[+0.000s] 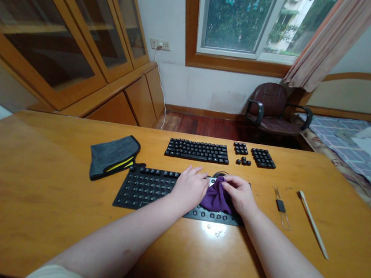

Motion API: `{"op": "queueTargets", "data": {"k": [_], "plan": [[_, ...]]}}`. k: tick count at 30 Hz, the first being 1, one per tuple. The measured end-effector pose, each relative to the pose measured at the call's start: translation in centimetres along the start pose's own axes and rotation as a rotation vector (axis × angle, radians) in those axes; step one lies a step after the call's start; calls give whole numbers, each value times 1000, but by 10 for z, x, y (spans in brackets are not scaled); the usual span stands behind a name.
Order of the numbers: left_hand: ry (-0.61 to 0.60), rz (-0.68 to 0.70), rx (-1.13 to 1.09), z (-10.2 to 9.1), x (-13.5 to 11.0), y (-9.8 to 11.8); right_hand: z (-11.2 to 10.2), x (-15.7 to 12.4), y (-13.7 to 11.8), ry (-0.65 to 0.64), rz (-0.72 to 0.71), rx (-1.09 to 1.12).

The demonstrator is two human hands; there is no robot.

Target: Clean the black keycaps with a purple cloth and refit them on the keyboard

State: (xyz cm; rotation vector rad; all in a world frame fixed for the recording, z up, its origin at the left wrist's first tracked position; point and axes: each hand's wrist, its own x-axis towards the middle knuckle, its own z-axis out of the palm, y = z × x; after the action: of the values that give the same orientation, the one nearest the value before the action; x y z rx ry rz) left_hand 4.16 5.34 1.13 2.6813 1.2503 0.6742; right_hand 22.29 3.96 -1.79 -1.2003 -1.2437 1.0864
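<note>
Loose black keycaps [197, 151] sit in grouped rows beyond the stripped keyboard [152, 187] on the wooden desk [49, 204]; a folded grey cloth [112, 155] lies beside its left end, a wire keycap puller [280, 206] and a slim white stick [313, 225] off to the right. Both hands and the purple cloth [215, 198], bunched on the keyboard's right half, hide many switches. The left hand [191, 187] rests palm down, fingers loosely extended; the right hand [238, 194] pinches the purple cloth between thumb and fingers
</note>
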Motion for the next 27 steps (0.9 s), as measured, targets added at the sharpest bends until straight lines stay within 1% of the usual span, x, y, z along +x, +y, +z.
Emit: {"op": "queueTargets", "data": {"k": [4, 9, 13, 17, 20, 22, 24, 27], "plan": [[-17, -18, 7, 4, -2, 1, -1, 0, 2, -8, -1, -4], [-5, -20, -18, 5, 0, -2, -1, 1, 2, -4, 3, 19], [-41, -19, -20, -4, 3, -2, -1, 1, -2, 6, 30, 86], [-70, -100, -22, -15, 11, -4, -5, 0, -8, -21, 97, 196], [-131, -130, -20, -19, 26, -11, -7, 1, -11, -35, 136, 318], [-172, -124, -21, -18, 43, -18, -9, 2, -12, -24, 163, 376], [-189, -134, -13, -14, 64, -23, -9, 2, -13, -18, 185, 399], [-230, -148, -39, -2, 102, -28, -7, 1, -13, -45, 187, 410]]}}
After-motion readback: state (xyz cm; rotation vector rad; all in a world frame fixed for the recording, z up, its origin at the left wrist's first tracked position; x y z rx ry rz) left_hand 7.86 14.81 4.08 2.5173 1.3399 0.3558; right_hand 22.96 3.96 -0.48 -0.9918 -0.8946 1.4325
